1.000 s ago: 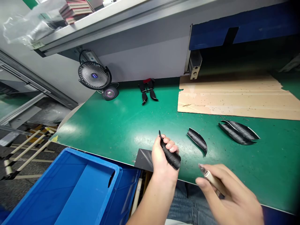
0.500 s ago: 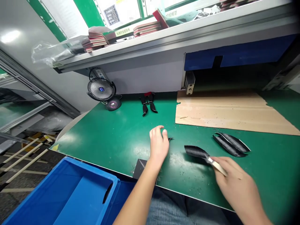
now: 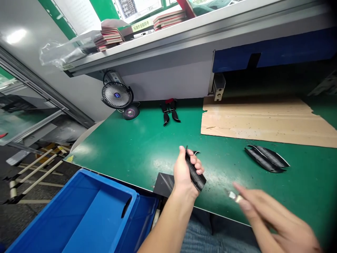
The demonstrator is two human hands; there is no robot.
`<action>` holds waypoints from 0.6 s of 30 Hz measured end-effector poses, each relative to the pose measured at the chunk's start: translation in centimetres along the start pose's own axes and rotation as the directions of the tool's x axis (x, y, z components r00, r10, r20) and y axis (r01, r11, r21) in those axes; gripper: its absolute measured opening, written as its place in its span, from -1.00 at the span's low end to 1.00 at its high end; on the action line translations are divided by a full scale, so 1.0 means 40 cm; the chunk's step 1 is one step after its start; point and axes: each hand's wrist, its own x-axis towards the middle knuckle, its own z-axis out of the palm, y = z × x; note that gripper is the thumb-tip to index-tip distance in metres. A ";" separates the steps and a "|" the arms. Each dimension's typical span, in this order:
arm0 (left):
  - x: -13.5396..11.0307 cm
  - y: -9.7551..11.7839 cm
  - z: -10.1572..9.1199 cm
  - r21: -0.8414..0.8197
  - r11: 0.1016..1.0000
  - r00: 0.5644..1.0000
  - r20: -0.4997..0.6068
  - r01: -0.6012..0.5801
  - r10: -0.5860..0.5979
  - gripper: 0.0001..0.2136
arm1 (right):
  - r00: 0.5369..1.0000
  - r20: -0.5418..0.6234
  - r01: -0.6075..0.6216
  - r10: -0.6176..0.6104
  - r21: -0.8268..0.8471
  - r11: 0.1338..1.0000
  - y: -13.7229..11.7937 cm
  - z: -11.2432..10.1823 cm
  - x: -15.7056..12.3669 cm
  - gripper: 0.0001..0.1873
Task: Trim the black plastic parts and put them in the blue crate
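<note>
My left hand [image 3: 184, 174] is closed around a curved black plastic piece [image 3: 196, 175], held at a slant above the table. Just behind those fingers, the tip of another thin dark piece [image 3: 197, 152] shows on the tabletop. My right hand [image 3: 279, 214], smeared by motion, grips a small cream-handled tool [image 3: 233, 195] with a metal collar; its working end is too blurred to make out. Two curved black shells [image 3: 267, 158] lie side by side on the green table [image 3: 131, 147], beyond my right hand. A dark grey flat-faced block [image 3: 162, 184] sits at the front edge, beside my left wrist.
A blue bin [image 3: 89, 211] stands below the table's front edge at left. Further back are a small fan [image 3: 117, 95], black clamp-like items [image 3: 170, 111] and a cardboard sheet [image 3: 263, 121]. A shelf [image 3: 184, 38] overhangs the back. Dark crumbs dot the tabletop.
The black piece, previously at the tool's end by my right hand, is now in my left hand. My left fingers have closed on it, and the right hand has moved slightly right and down.
</note>
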 end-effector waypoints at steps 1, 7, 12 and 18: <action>-0.004 0.008 0.005 -0.017 0.998 0.998 -0.014 -0.054 0.054 -0.66 | 0.997 0.071 -0.003 -0.001 0.046 0.999 -0.003 0.014 -0.008 -0.73; -0.040 0.005 0.022 0.047 0.975 0.976 0.031 -0.216 0.215 -0.63 | 0.944 0.329 -0.075 0.013 0.178 0.981 0.002 0.050 0.000 -0.72; -0.052 0.006 0.027 0.075 0.965 0.968 0.055 -0.250 0.246 -0.61 | 0.931 0.362 -0.110 0.040 0.174 0.978 -0.004 0.043 0.014 -0.73; -0.055 0.000 0.034 0.080 0.962 0.964 0.080 -0.259 0.253 -0.60 | 0.924 0.380 -0.117 0.034 0.197 0.973 -0.008 0.043 0.020 -0.75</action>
